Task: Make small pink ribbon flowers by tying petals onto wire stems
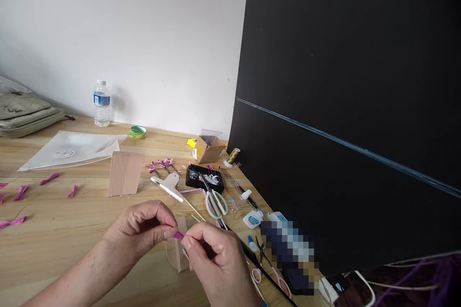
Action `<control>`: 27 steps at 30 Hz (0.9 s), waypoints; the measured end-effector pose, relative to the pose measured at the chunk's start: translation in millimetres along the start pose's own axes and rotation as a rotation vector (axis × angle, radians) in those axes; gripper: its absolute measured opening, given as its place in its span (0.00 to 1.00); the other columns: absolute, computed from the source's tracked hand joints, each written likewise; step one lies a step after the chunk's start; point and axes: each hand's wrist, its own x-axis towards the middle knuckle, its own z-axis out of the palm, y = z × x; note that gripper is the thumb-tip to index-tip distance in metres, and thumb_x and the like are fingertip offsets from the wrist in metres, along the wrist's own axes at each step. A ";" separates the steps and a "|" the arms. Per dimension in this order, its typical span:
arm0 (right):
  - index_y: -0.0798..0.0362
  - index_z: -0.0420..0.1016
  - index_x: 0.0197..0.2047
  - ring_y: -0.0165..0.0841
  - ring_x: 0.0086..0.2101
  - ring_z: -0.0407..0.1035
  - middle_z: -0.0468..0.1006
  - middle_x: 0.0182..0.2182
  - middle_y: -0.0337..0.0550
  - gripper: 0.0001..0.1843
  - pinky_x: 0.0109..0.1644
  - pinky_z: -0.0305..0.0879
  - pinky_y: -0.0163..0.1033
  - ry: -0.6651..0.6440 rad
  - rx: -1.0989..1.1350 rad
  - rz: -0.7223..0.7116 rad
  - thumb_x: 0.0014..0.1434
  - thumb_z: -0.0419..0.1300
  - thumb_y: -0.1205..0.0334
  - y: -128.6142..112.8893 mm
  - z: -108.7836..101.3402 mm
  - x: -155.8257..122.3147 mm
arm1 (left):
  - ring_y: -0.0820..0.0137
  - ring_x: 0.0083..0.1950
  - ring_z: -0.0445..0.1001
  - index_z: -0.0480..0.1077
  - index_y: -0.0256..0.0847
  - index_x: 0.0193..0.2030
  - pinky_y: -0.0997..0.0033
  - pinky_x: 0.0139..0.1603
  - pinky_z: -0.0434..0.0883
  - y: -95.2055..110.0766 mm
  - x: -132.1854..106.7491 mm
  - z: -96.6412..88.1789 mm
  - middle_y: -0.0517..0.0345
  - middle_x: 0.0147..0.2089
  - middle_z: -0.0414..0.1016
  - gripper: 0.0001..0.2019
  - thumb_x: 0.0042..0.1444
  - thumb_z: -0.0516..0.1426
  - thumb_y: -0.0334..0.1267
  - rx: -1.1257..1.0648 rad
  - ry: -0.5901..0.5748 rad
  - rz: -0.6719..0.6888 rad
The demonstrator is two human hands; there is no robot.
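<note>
A small purple scrap [178, 235], like a bit of fabric or thread bundle, is pinched between the fingertips of both hands. My left hand [149, 225] grips its left end with thumb and forefinger. On the other end, my right hand [218, 259] is closed in a pinch, its lower fingers curled out of sight. A thin pale tip shows under the right fingers; what it belongs to is hidden. Behind the hands lies a flat wooden strip [182, 225], partly covered. Several purple tied bundles [22, 192] are scattered at the left.
Beyond my hands are a wooden block [125, 173], a metal clip [171, 186], scissors [216, 204] on a black box [194, 178], and pink flower sprigs [162, 166]. A black comb [248, 252] and glue bottle [253, 219] lie right, before a black panel [342, 105]. A water bottle [102, 105] stands behind.
</note>
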 end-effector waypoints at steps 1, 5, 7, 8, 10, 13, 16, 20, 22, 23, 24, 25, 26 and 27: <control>0.53 0.63 0.17 0.24 0.16 0.52 0.58 0.13 0.30 0.11 0.19 0.46 0.30 0.009 0.008 0.010 0.49 0.50 0.67 0.8 -0.2 -0.1 | 0.72 0.25 0.65 0.72 0.42 0.26 0.74 0.27 0.65 -0.3 0.3 -1.8 0.64 0.22 0.67 0.08 0.42 0.65 0.40 -0.024 0.003 0.009; 0.53 0.64 0.17 0.23 0.16 0.52 0.60 0.12 0.30 0.11 0.19 0.47 0.30 0.030 0.028 0.025 0.50 0.52 0.67 2.5 -0.9 -0.3 | 0.71 0.30 0.66 0.70 0.44 0.40 0.75 0.30 0.65 -2.1 -3.1 -6.2 0.62 0.29 0.68 0.11 0.51 0.59 0.44 0.034 -0.025 0.065; 0.53 0.64 0.17 0.23 0.16 0.52 0.59 0.13 0.30 0.12 0.19 0.46 0.30 0.014 0.023 0.018 0.50 0.52 0.67 1.9 -0.6 -0.2 | 0.69 0.32 0.66 0.69 0.44 0.39 0.74 0.32 0.65 -4.1 -6.4 -4.2 0.61 0.31 0.68 0.09 0.54 0.56 0.45 0.144 -0.049 0.069; 0.53 0.63 0.17 0.24 0.17 0.52 0.59 0.13 0.30 0.12 0.19 0.46 0.30 0.001 0.016 0.007 0.50 0.52 0.67 1.3 -0.3 0.0 | 0.69 0.32 0.66 0.69 0.43 0.37 0.74 0.32 0.64 -5.2 -7.6 -2.2 0.61 0.30 0.68 0.09 0.54 0.55 0.45 0.193 -0.076 0.070; 0.53 0.62 0.16 0.24 0.17 0.52 0.58 0.13 0.30 0.13 0.20 0.46 0.30 -0.019 0.006 -0.018 0.50 0.52 0.68 0.2 0.6 0.3 | 0.71 0.29 0.64 0.67 0.42 0.30 0.75 0.30 0.62 -7.0 -8.5 2.2 0.63 0.26 0.66 0.09 0.55 0.54 0.44 0.251 -0.132 0.096; 0.53 0.61 0.16 0.24 0.17 0.52 0.57 0.13 0.30 0.12 0.21 0.46 0.30 -0.028 0.029 -0.027 0.50 0.51 0.68 -0.4 1.9 0.7 | 0.74 0.24 0.58 0.61 0.41 0.21 0.76 0.26 0.58 -8.5 -6.5 6.6 0.66 0.21 0.59 0.15 0.57 0.51 0.41 0.287 -0.184 0.137; 0.52 0.60 0.17 0.23 0.17 0.52 0.58 0.14 0.30 0.11 0.21 0.47 0.30 -0.071 0.081 0.017 0.49 0.50 0.67 0.5 2.2 1.3 | 0.74 0.23 0.55 0.59 0.41 0.20 0.77 0.24 0.56 -9.6 -4.7 7.0 0.66 0.20 0.57 0.16 0.58 0.50 0.41 0.302 -0.187 0.159; 0.52 0.59 0.18 0.23 0.17 0.52 0.59 0.13 0.30 0.11 0.20 0.47 0.30 -0.103 0.104 0.055 0.50 0.50 0.65 1.7 0.3 2.1 | 0.74 0.23 0.55 0.60 0.41 0.21 0.77 0.24 0.56 -10.4 -3.3 3.0 0.67 0.20 0.56 0.15 0.57 0.51 0.41 0.334 -0.183 0.150; 0.52 0.59 0.18 0.23 0.17 0.52 0.59 0.13 0.31 0.11 0.20 0.47 0.30 -0.099 0.104 0.076 0.50 0.50 0.64 1.9 -1.8 2.2 | 0.74 0.23 0.56 0.61 0.41 0.21 0.77 0.24 0.56 -8.5 -2.1 -2.0 0.66 0.20 0.56 0.15 0.57 0.52 0.41 0.347 -0.169 0.132; 0.52 0.59 0.18 0.23 0.17 0.51 0.59 0.13 0.31 0.11 0.20 0.47 0.30 -0.095 0.105 0.089 0.50 0.50 0.64 2.0 -2.9 2.1 | 0.74 0.23 0.57 0.62 0.41 0.21 0.76 0.24 0.58 -6.8 -1.6 -5.2 0.66 0.21 0.57 0.14 0.56 0.52 0.41 0.350 -0.144 0.125; 0.52 0.60 0.18 0.23 0.17 0.51 0.58 0.13 0.31 0.11 0.20 0.46 0.30 -0.092 0.107 0.101 0.51 0.50 0.64 2.3 -4.0 1.9 | 0.73 0.24 0.59 0.63 0.41 0.23 0.76 0.25 0.59 -4.8 -1.3 -8.6 0.65 0.22 0.59 0.13 0.56 0.52 0.42 0.347 -0.109 0.124; 0.52 0.59 0.18 0.23 0.17 0.50 0.58 0.13 0.30 0.11 0.20 0.46 0.30 -0.088 0.107 0.104 0.51 0.50 0.65 2.7 -4.9 1.8 | 0.72 0.26 0.61 0.65 0.42 0.26 0.76 0.26 0.61 -2.8 -1.3 -11.8 0.64 0.24 0.62 0.11 0.56 0.53 0.42 0.342 -0.065 0.128; 0.52 0.59 0.18 0.23 0.17 0.50 0.58 0.13 0.30 0.11 0.20 0.46 0.30 -0.078 0.099 0.097 0.50 0.49 0.65 3.4 -5.4 1.8 | 0.71 0.28 0.63 0.66 0.42 0.29 0.76 0.28 0.62 -1.0 -1.7 -14.4 0.63 0.26 0.65 0.09 0.56 0.53 0.43 0.332 -0.022 0.138; 0.52 0.59 0.18 0.23 0.17 0.50 0.58 0.13 0.30 0.11 0.20 0.46 0.30 -0.065 0.083 0.081 0.50 0.49 0.65 4.4 -5.6 1.7 | 0.70 0.31 0.65 0.67 0.43 0.33 0.76 0.29 0.63 0.4 -2.3 -15.9 0.62 0.29 0.67 0.08 0.57 0.52 0.43 0.323 0.006 0.148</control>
